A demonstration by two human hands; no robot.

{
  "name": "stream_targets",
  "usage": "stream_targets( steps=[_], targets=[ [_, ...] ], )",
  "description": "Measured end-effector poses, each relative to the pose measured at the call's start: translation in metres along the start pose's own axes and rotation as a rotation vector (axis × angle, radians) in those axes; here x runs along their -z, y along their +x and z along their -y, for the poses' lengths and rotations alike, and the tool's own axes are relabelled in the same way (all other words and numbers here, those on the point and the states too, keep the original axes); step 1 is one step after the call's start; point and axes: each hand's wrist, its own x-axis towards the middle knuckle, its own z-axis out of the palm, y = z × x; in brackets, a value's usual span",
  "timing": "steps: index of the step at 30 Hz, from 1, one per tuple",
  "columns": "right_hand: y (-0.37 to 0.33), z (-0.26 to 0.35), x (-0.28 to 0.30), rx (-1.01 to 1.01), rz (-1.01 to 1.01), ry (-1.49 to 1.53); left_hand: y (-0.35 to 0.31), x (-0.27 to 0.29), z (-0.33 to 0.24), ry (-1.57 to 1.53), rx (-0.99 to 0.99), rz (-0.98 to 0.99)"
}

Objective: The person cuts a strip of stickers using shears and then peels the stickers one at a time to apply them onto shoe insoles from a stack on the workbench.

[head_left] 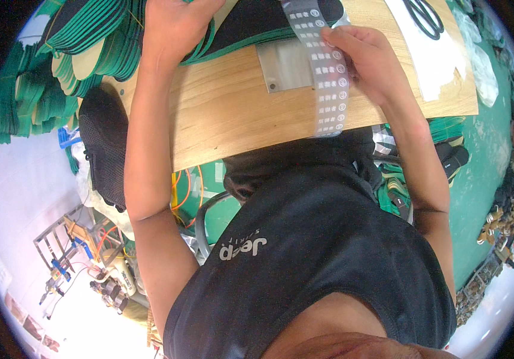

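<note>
My right hand pinches a long clear strip of labels with white print, its thumb lying on the strip's edge. The strip's lower end hangs past the table's near edge. On the wooden table, a row of black insoles with green edges lies along the far side. My left hand is over the left end of these insoles, its fingers mostly cut off by the top of the picture. A flat metal plate lies on the table between the insoles and the strip.
More stacked insoles fill the left end of the table and hang over it. A black shoe is beside my left forearm. White paper with black loops on it lies at right. Beyond is green floor.
</note>
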Motion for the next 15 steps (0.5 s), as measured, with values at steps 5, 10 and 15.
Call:
stream_targets(
  steps=[5,10,15],
  targets=[
    [-0.003,-0.001,0.022,0.089,-0.313,0.304,0.0,-0.004,-0.004,0.004,0.137,-0.035],
    [0.011,-0.014,0.017,0.111,-0.31,0.354,-0.001,-0.003,0.003,0.021,0.053,-0.043],
    [0.009,-0.011,0.01,0.006,-0.19,0.163,-0.001,-0.001,0.013,-0.084,0.011,-0.039]
  ],
)
